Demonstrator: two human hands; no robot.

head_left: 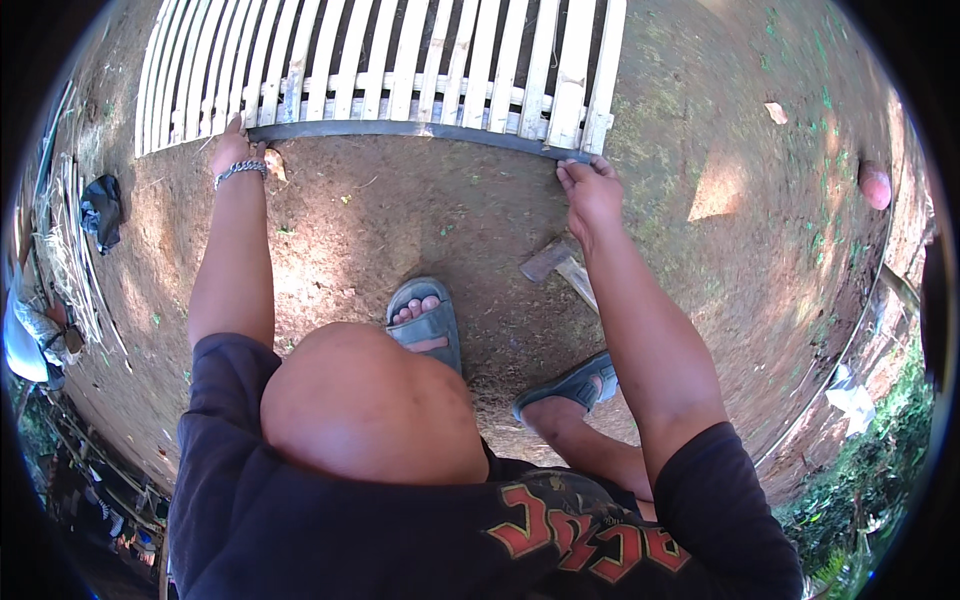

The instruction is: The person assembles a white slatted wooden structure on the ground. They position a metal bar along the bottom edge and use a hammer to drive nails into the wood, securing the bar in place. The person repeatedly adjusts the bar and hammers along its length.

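A panel of pale bamboo slats (407, 60) lies on the ground at the far side, its slats side by side across thinner crosspieces. Along its near edge runs a long, dark, flat strip (400, 129). My left hand (232, 150), with a chain bracelet at the wrist, is at the strip's left end. Its fingers reach onto the slat ends, and the thumb lies near the strip. At the right end, by the panel's corner, my right hand (594, 190) pinches the strip between thumb and fingers.
A tool with a dark metal head (545, 259) and wooden handle lies on the dirt by my right forearm. My sandalled feet (428, 325) are below the panel. Far right sits a reddish round object (875, 186); at left, a dark crumpled cloth or bag (101, 212) beside thin sticks.
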